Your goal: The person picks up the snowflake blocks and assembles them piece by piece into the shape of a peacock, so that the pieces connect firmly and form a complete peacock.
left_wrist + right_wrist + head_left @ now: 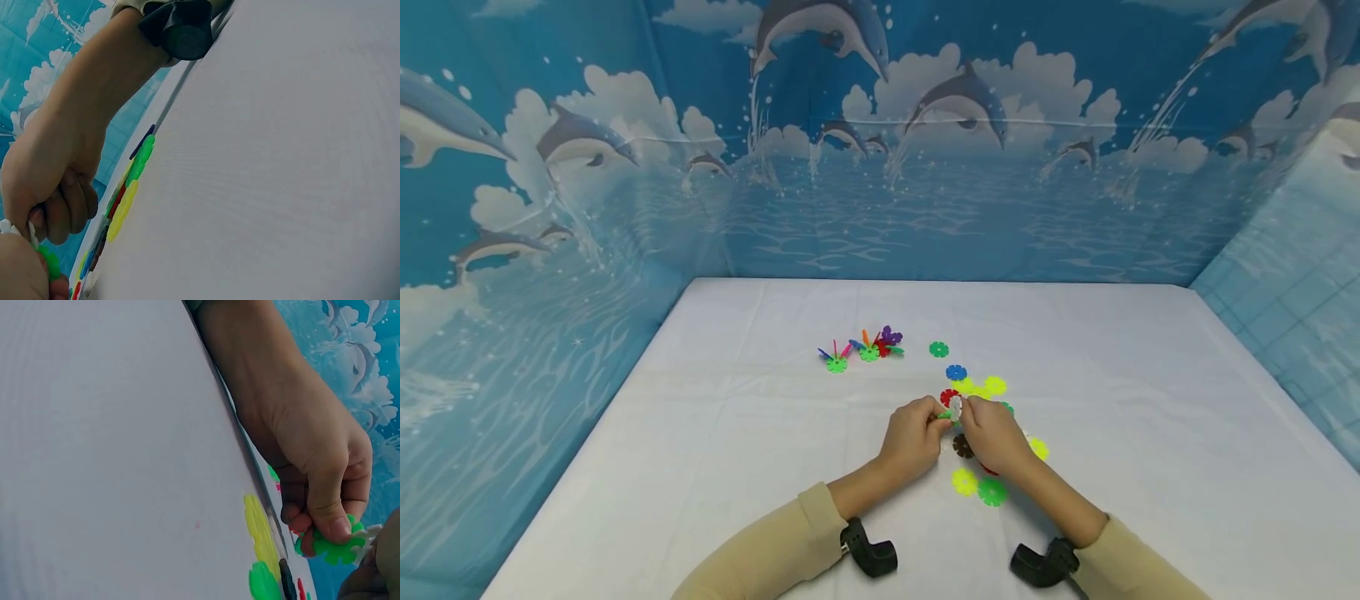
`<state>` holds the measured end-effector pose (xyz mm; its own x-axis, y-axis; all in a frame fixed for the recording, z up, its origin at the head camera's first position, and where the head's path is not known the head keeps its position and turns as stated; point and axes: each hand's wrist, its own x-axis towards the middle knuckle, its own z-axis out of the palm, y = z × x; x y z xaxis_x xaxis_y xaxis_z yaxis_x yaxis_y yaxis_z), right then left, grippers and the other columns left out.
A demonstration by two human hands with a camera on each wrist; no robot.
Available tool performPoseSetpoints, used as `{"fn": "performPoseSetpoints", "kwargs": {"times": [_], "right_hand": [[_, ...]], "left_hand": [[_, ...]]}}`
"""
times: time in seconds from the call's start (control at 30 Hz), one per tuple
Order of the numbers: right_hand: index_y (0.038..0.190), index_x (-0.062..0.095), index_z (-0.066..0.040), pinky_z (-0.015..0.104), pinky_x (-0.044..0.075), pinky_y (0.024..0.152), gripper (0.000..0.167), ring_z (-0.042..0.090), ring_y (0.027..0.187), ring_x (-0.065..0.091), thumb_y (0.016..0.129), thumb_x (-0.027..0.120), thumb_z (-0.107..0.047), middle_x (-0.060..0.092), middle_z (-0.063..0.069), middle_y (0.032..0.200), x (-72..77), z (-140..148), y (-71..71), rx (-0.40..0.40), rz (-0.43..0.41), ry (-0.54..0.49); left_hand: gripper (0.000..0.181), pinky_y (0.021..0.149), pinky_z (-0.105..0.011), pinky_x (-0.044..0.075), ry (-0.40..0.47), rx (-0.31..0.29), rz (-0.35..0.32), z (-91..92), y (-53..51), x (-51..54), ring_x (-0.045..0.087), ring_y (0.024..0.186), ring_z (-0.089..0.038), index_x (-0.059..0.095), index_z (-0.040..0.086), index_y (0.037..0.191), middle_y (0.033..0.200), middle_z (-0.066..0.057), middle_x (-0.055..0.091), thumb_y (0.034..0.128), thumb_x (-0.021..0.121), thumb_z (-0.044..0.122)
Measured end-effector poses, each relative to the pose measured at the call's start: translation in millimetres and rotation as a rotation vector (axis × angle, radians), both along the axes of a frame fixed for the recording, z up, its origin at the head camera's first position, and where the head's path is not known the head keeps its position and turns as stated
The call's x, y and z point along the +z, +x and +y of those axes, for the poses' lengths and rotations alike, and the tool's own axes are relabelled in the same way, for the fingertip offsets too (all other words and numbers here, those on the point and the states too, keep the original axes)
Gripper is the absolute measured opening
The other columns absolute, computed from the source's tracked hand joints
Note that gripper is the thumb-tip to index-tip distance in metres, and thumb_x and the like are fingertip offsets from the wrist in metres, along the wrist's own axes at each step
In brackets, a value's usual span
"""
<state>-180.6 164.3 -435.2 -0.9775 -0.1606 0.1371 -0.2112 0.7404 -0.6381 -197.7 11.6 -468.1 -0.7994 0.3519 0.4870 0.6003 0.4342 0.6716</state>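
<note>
Both hands meet over a cluster of notched plastic discs. My left hand [912, 437] pinches a green notched disc [337, 551] between thumb and fingers. With thumb and curled fingers, my right hand [996, 435] holds a white notched disc [956, 407]. The white disc touches the green one at its edge; whether their slots interlock cannot be told. Below the hands lie a brown disc [962, 446], a yellow disc [965, 482] and a green disc [992, 492]. My right hand partly hides other discs beneath it.
Beyond the hands lie a red disc [949, 397], a blue disc [956, 372], yellow discs [995, 385] and a lone green disc [938, 350]. Joined disc pieces [837, 364] stand farther back left on the white tablecloth [760, 400]. A dolphin-print curtain [880, 217] encloses the table.
</note>
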Motion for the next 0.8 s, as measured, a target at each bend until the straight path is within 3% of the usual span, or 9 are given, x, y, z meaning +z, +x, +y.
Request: {"fn": "performPoseSetpoints", "kwargs": {"times": [0.6, 0.8], "right_hand": [[0.067, 0.041, -0.008, 0.023, 0.03, 0.047, 0.035, 0.012, 0.05, 0.033, 0.101, 0.035, -0.007, 0.036, 0.0, 0.057, 1.3, 5.4, -2.9, 0.031, -0.135, -0.112], [0.067, 0.042, -0.008, 0.023, 0.03, 0.048, 0.036, 0.012, 0.051, 0.032, 0.102, 0.035, -0.009, 0.035, 0.0, 0.057, 3.3, 4.0, -1.9, 0.008, -0.167, -0.135]], "left_hand": [[0.014, 0.057, -0.016, 0.039, -0.028, -0.019, -0.012, -0.8, 2.1, 0.7, 0.046, 0.062, -0.006, 0.059, 0.006, 0.078, 0.067, 0.001, 0.055, 0.0868, 0.069, 0.0], [0.013, 0.057, -0.016, 0.039, -0.026, -0.021, -0.008, -0.6, 2.4, 0.1, 0.046, 0.061, -0.005, 0.059, 0.006, 0.078, 0.068, 0.0, 0.056, 0.0866, 0.069, 0.001]]}}
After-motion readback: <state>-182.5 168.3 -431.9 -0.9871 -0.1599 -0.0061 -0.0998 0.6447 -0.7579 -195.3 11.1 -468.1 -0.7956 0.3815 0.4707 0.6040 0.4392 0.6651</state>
